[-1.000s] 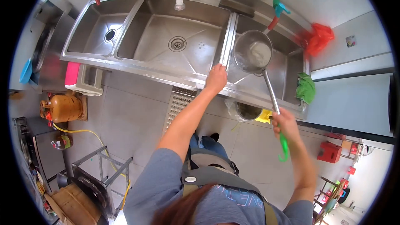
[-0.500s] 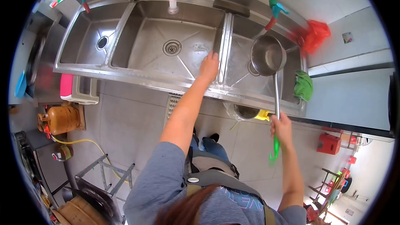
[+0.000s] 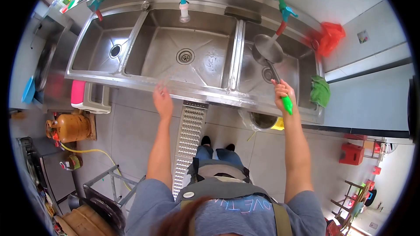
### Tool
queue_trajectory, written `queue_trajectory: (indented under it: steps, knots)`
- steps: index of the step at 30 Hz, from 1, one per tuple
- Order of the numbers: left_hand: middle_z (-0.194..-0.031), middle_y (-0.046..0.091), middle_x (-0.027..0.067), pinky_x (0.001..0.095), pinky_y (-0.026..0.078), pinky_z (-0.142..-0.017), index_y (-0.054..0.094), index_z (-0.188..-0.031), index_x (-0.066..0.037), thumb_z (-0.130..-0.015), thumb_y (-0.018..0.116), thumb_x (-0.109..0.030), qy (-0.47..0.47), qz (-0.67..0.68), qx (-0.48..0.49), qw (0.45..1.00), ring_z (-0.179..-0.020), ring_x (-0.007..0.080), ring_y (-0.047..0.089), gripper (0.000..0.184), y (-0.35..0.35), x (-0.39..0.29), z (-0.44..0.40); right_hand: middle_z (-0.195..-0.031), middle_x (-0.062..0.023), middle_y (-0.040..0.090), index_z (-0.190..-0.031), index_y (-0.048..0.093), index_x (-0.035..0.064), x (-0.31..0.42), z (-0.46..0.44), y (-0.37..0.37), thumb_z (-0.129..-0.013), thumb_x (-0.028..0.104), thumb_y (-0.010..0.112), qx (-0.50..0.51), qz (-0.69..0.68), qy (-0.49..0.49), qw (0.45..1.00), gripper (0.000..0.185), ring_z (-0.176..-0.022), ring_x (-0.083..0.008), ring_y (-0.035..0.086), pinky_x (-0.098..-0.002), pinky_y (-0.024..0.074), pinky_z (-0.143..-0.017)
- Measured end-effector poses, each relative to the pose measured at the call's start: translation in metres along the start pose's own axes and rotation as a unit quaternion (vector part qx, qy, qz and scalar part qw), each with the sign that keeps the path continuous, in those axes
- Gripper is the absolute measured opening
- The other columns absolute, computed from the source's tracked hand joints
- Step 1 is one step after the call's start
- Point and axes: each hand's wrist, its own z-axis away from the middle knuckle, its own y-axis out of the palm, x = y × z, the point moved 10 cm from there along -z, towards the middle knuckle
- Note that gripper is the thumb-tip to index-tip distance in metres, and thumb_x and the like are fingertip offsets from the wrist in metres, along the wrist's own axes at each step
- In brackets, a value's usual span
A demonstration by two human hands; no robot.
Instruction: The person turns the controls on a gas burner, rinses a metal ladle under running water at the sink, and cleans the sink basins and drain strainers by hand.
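My right hand point(image 3: 284, 94) is closed around the handle of a metal ladle point(image 3: 268, 51), whose green hooked end point(image 3: 287, 105) sticks out below the fist. The ladle's bowl is held above the right sink basin point(image 3: 251, 72), under the red spout of the right tap point(image 3: 282, 22). A pale streak, looking like water, runs from that spout to the bowl. My left hand point(image 3: 163, 99) is near the front rim of the middle basin point(image 3: 175, 88). Its fingers are blurred but look stretched out, and nothing shows in them.
A second tap point(image 3: 184, 6) hangs over the middle basin, and another tap point(image 3: 96, 8) over the left one. A green cloth point(image 3: 320, 91) drapes over the right rim. A metal pot point(image 3: 262, 120) stands below the sink. An orange gas cylinder point(image 3: 70, 127) is on the left.
My left hand has come out of the middle basin, moving left and back to the front rim. My right hand has moved forward and the ladle's bowl has shifted left, tilting.
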Motion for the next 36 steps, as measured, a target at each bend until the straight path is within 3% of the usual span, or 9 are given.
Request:
queue_trajectory:
  steps: [6, 9, 12, 15, 23, 30, 36]
  knots:
    - [-0.109, 0.046, 0.0168, 0.0327, 0.041, -0.075, 0.041, -0.112, 0.004, -0.081, 0.047, -0.016, -0.034, -0.185, -0.101, 0.977, -0.085, 0.0231, 0.052, 0.037, -0.107, 0.045, 0.056, -0.054, 0.0031, 0.038, -0.097, 0.044, -0.0048, 0.012, 0.006, -0.015, -0.088, 0.018, 0.038, 0.019, 0.049, -0.004, 0.999, 0.026, -0.04, -0.003, 0.036, -0.0159, 0.0306, -0.033]
    - [-0.109, 0.046, 0.0169, 0.0325, 0.042, -0.075, 0.041, -0.111, 0.004, -0.081, 0.048, -0.015, -0.113, -0.155, -0.152, 0.97, -0.083, 0.0229, 0.052, 0.037, -0.142, 0.068, 0.095, -0.054, 0.0036, 0.038, -0.098, 0.045, -0.0029, 0.024, 0.013, -0.016, -0.087, 0.018, 0.039, 0.028, 0.083, -0.006, 0.996, 0.024, -0.04, -0.0026, 0.036, -0.0161, 0.0309, -0.032]
    - [-0.107, 0.047, 0.0173, 0.0324, 0.042, -0.074, 0.042, -0.111, 0.005, -0.08, 0.049, -0.014, 0.045, -0.32, -0.126, 0.938, -0.082, 0.0228, 0.052, 0.037, -0.15, 0.134, 0.117, -0.055, 0.0039, 0.038, -0.099, 0.045, -0.0032, 0.034, 0.023, -0.007, -0.088, 0.018, 0.038, 0.035, 0.091, 0.001, 0.995, 0.025, -0.04, -0.0024, 0.036, -0.0162, 0.0303, -0.033]
    - [-0.104, 0.049, 0.0174, 0.0325, 0.042, -0.074, 0.042, -0.11, 0.005, -0.081, 0.048, -0.015, 0.047, -0.359, -0.115, 0.925, -0.081, 0.0231, 0.053, 0.036, -0.147, 0.113, 0.138, -0.056, 0.0038, 0.038, -0.099, 0.044, -0.0044, 0.041, 0.032, 0.005, -0.088, 0.017, 0.037, 0.055, 0.068, 0.036, 0.996, 0.025, -0.041, -0.002, 0.036, -0.0164, 0.0296, -0.034]
    - [-0.101, 0.05, 0.0182, 0.0328, 0.042, -0.073, 0.043, -0.109, 0.005, -0.08, 0.049, -0.016, 0.032, -0.373, -0.125, 0.919, -0.081, 0.0242, 0.053, 0.036, -0.143, 0.1, 0.188, -0.057, 0.0032, 0.039, -0.099, 0.044, -0.0062, 0.053, 0.05, 0.014, -0.088, 0.014, 0.037, 0.091, 0.07, 0.062, 0.991, 0.024, -0.041, -0.0017, 0.037, -0.0158, 0.0305, -0.034]
    - [-0.103, 0.049, 0.0197, 0.0333, 0.043, -0.074, 0.044, -0.107, 0.006, -0.079, 0.05, -0.016, -0.08, -0.329, -0.146, 0.929, -0.084, 0.0262, 0.054, 0.036, -0.169, 0.103, 0.219, -0.057, 0.0033, 0.039, -0.099, 0.043, -0.0063, 0.069, 0.065, 0.021, -0.087, 0.013, 0.038, 0.084, 0.129, 0.065, 0.986, 0.023, -0.042, -0.0014, 0.038, -0.0148, 0.0314, -0.034]
    - [-0.102, 0.052, 0.019, 0.0335, 0.043, -0.076, 0.045, -0.106, 0.004, -0.079, 0.05, -0.016, -0.082, -0.38, -0.144, 0.91, -0.086, 0.027, 0.055, 0.035, -0.178, 0.148, 0.238, -0.056, 0.0043, 0.037, -0.097, 0.043, -0.006, 0.064, 0.087, 0.014, -0.086, 0.011, 0.038, 0.021, 0.129, 0.097, 0.987, 0.02, -0.04, -0.0021, 0.034, -0.0159, 0.0247, -0.033]
